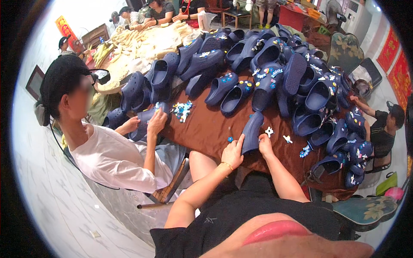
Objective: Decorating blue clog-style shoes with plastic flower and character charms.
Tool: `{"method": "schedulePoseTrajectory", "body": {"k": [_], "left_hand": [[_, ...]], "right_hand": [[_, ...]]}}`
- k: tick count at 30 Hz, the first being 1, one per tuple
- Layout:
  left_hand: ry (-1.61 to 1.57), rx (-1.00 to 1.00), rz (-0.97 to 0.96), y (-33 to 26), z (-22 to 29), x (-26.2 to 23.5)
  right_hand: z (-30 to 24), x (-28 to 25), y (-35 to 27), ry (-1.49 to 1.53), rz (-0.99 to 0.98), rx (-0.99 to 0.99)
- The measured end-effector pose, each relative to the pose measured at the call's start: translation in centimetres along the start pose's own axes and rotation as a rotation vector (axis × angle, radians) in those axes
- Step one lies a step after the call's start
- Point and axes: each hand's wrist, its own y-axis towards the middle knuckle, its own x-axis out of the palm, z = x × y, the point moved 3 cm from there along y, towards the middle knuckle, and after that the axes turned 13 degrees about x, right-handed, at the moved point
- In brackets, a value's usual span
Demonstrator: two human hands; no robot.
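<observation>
My left hand (233, 153) is wrapped round the heel end of a navy clog (253, 129), which is tilted up above the brown cloth. Close by the clog's right side, my right hand (266, 145) is curled closed; what its fingers hold, if anything, is hidden. Beside the hands lie a blue flower charm (230, 139), a white charm (269, 131), a white-and-yellow charm (288, 139) and a small group of blue-and-white charms (305, 151). A pair of clogs with colourful charms (236, 98) sits just beyond.
Navy clogs (316, 95) are heaped across the back and right of the cloth-covered table (195, 131). A charm pile (182, 110) lies at left, near a seated person in white (114, 148) handling another clog. Another person (383, 133) sits at right. Pale, long pieces (146, 41) cover a far table.
</observation>
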Motion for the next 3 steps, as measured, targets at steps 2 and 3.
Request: {"method": "schedulePoseTrajectory", "body": {"k": [2, 3], "left_hand": [[0.017, -0.014, 0.001, -0.35, -0.28, 0.08], [0.029, -0.041, -0.026, -0.46, 0.02, -0.04]], "right_hand": [[0.24, 0.32, -0.36, -0.037, -0.028, 0.078], [0.88, 0.4, -0.11, 0.087, -0.152, 0.268]]}}
